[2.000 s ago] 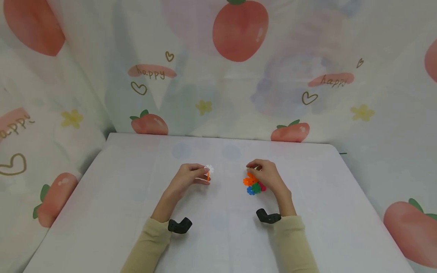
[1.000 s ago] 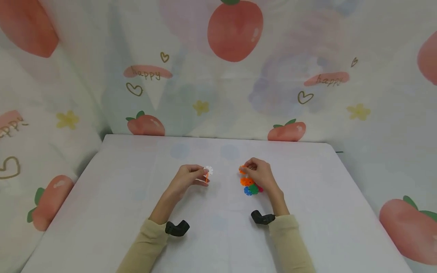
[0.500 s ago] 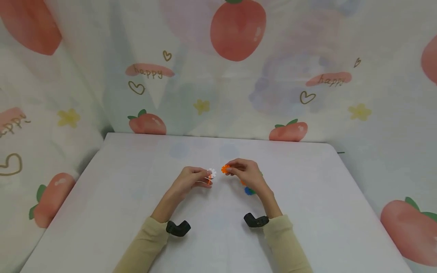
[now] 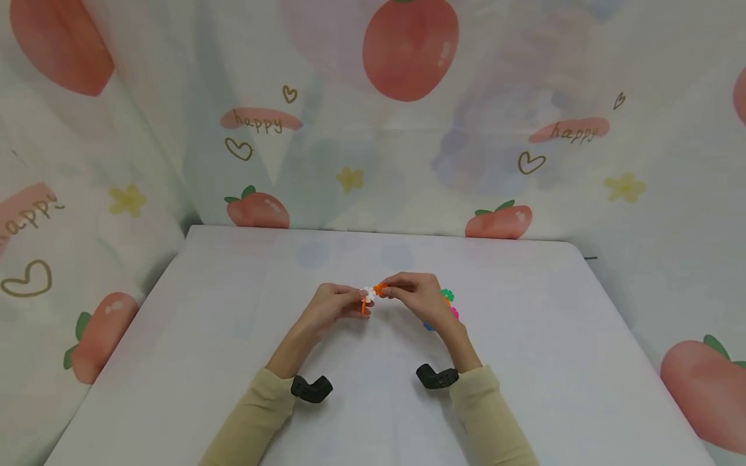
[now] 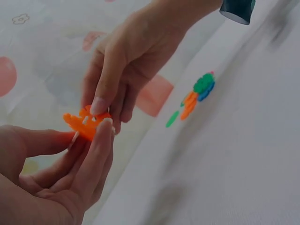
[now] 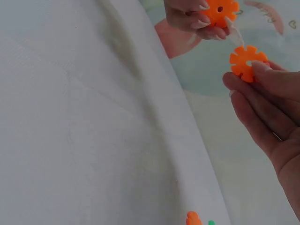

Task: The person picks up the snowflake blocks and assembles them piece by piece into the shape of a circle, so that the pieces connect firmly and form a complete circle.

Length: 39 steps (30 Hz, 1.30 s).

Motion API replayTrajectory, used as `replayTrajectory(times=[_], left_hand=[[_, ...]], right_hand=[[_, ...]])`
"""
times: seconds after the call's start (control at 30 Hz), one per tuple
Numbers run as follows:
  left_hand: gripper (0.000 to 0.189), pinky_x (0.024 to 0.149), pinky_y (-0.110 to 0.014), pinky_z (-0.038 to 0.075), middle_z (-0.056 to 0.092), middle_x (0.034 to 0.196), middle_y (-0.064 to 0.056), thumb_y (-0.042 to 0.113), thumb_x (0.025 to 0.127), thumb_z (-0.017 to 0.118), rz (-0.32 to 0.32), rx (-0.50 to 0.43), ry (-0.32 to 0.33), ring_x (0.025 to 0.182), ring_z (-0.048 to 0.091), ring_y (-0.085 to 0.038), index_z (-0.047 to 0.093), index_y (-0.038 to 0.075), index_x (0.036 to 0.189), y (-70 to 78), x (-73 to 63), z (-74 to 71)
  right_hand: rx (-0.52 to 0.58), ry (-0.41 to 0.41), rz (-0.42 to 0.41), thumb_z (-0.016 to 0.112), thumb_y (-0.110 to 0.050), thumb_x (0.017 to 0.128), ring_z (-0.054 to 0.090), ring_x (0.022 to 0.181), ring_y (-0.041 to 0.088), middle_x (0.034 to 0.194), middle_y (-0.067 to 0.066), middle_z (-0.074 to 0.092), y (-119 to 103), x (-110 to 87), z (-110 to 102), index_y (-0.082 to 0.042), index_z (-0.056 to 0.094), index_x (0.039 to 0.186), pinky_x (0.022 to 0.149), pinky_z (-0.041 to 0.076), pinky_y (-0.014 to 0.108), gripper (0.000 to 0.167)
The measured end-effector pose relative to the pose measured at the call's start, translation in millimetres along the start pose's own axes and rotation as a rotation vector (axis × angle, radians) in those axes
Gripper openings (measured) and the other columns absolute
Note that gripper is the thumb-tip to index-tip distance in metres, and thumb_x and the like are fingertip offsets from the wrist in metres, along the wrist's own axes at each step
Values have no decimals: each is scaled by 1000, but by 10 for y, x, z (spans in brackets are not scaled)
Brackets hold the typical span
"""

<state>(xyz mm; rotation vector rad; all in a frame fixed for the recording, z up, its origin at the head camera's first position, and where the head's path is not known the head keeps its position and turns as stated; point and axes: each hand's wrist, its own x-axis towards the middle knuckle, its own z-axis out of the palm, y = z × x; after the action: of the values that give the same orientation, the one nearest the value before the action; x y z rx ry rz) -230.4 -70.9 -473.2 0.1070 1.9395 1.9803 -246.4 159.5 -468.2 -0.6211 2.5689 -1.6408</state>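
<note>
My left hand (image 4: 326, 310) grips a white snowflake disc (image 4: 370, 294), which stands joined to an orange snowflake disc (image 6: 216, 13). Thumb and fingers of my right hand (image 4: 421, 298) pinch another orange snowflake disc (image 6: 243, 62). This disc's edge meets the white disc's edge or lies very close to it; whether they interlock I cannot tell. Both hands are raised over the table's middle. In the left wrist view the orange discs overlap and the white one is mostly hidden.
Loose snowflake discs lie on the white table (image 4: 361, 414) beyond my right wrist, partly hidden in the head view: a green disc (image 4: 447, 295), a pink disc (image 4: 454, 313) and a blue disc (image 4: 429, 326). A printed cloth wall (image 4: 396, 162) stands behind the table.
My right hand took an orange disc from the pile and moved left with it to the white disc. My left hand kept its joined discs and shifted slightly right.
</note>
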Motion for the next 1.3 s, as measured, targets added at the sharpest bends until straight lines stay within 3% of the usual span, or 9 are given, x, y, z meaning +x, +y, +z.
replayTrajectory(times=[0.1,0.5,0.67,0.87,1.0,1.13,1.3], left_hand=[[29,81,-31,63,78,98,-17,16,102,64,2,-1,37,80,76,-18,73,-10,112,2,4,7],[29,79,-33,63,77,92,-16,17,99,69,-7,14,34,74,75,-17,74,-11,108,-8,15,51],[29,79,-34,63,78,92,-17,16,98,70,-55,2,35,75,77,-20,74,-11,108,-34,2,74],[27,81,-36,63,78,95,-19,12,100,66,-105,-2,21,80,78,-22,74,-11,110,-92,-3,90],[29,87,-38,62,78,96,-20,13,101,63,-82,-6,-31,80,78,-22,72,-12,113,-122,-12,74],[36,91,-41,61,75,108,-23,12,103,59,-69,-67,-126,85,78,-23,61,-9,132,-125,-27,71],[49,91,-41,61,70,126,-24,10,102,58,-68,-99,-218,93,77,-22,48,-3,149,-105,-23,91]], right_hand=[[-8,28,-13,77,-14,93,76,89,26,98,5,79,-6,-12,-20,-10,80,105,82,60,25,14],[-73,-18,-17,77,-10,93,76,93,25,100,6,80,-35,-36,-26,-9,81,107,83,61,27,15],[-137,-25,-72,78,-7,91,75,86,18,94,4,80,-25,-42,3,-9,82,103,79,60,25,14],[-135,-64,-124,78,-2,88,76,84,16,91,6,80,-62,-25,41,-6,83,101,79,62,27,14],[-127,-72,-102,78,-4,89,76,88,17,94,6,80,-78,-19,46,-7,83,103,82,62,28,14],[-120,-88,-46,77,-8,91,75,94,17,99,3,80,-77,-27,24,-10,82,107,86,61,30,17],[-169,-107,-59,76,-13,94,73,103,19,109,1,79,-56,-26,-47,-13,80,114,91,60,38,21]])
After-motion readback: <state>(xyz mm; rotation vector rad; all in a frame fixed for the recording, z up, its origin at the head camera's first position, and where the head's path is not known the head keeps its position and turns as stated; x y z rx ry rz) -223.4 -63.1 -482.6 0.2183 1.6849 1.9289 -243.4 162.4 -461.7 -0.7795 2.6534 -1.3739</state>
